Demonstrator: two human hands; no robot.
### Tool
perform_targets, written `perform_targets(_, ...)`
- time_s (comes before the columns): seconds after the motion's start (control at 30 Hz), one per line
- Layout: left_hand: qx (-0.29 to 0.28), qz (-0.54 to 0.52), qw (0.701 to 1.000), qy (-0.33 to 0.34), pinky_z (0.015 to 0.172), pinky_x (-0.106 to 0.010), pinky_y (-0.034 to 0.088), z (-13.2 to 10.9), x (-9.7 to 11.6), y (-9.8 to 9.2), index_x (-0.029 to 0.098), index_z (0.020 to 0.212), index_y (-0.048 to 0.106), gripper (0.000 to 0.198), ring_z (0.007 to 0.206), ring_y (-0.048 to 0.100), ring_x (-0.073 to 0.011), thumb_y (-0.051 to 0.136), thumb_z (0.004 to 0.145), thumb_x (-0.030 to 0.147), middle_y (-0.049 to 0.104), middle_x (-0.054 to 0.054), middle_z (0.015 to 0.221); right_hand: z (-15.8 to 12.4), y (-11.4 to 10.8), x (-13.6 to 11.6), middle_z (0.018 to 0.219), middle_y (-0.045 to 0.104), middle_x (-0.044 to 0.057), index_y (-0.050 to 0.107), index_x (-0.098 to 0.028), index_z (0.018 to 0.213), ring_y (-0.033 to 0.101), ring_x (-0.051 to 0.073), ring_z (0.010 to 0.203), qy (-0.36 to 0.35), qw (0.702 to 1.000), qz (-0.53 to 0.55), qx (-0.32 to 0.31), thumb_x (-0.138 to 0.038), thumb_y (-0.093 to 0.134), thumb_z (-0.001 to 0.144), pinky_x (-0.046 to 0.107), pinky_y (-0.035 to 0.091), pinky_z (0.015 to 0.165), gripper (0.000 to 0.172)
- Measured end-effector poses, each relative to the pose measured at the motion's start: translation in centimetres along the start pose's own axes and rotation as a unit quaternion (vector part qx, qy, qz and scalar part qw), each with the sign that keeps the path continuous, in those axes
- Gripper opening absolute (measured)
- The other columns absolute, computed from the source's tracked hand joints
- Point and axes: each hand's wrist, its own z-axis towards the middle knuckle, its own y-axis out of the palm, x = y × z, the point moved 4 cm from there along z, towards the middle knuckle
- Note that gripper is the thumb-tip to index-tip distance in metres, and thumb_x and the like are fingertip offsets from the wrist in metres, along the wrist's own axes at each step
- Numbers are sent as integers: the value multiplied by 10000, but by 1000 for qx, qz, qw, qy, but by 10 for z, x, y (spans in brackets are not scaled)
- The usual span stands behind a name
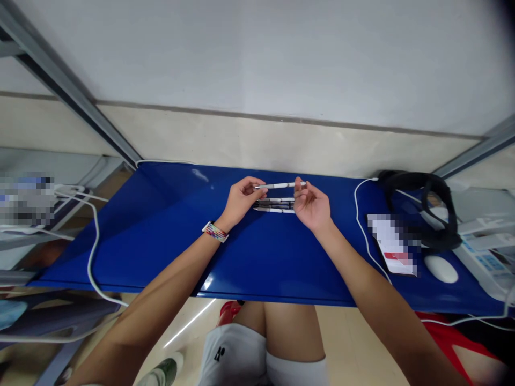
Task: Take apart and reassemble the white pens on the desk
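Observation:
A white pen (277, 186) is held level above the blue table, stretched between my two hands. The thumb and fingers of my left hand (242, 201) pinch its pointed end. At the other end, my right hand (313, 206) has its fingertips closed on the pen, palm partly turned up. Just below lie several more pens side by side, a white pen (277, 210) nearest me and darker pens (277, 204) behind it. My right hand hides their right ends, and my left fingertips come close to their left ends.
The blue table (257, 257) ends at a front edge above my knees. To the right are a white cable (362, 236), a phone (392, 244), a white mouse (441, 269) and a black strap-like headset (426, 206). A pale wall panel (241, 134) stands behind the table.

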Motion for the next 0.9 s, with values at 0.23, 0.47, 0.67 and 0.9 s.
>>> perform_targets(0.23,8,-19,1000,-13,770,-310,646,1,-3,0,183,1024,773,317,766,781,-169,928,845,394,772,-18,831,0,1,-1,931,861,47,754,-191,1220,747,117,670,19,996,67,-51,-400,550,1093,189,665,628,318)
perform_targets(0.47,-5,-15,1000,-19,775,-319,649,-1,-2,3,183,1035,777,273,757,782,-171,904,875,365,785,-26,808,6,-8,-4,850,830,-1,765,-234,1039,724,89,654,-26,998,-32,-53,-304,670,1042,164,645,635,118)
perform_targets(0.67,-4,-19,1000,-15,772,-313,650,-1,-4,3,181,1045,776,277,759,786,-167,903,876,361,785,-28,816,10,-13,-4,715,735,-34,740,-241,962,654,79,584,-59,991,-100,-72,-366,740,1014,144,590,558,136)
perform_targets(0.9,-3,-19,1000,-14,768,-311,649,-1,-2,2,179,1022,768,282,753,784,-166,909,868,369,780,-23,809,11,-16,-7,840,790,4,782,-222,1083,714,106,676,-83,985,-124,-82,-453,744,993,200,637,629,251)
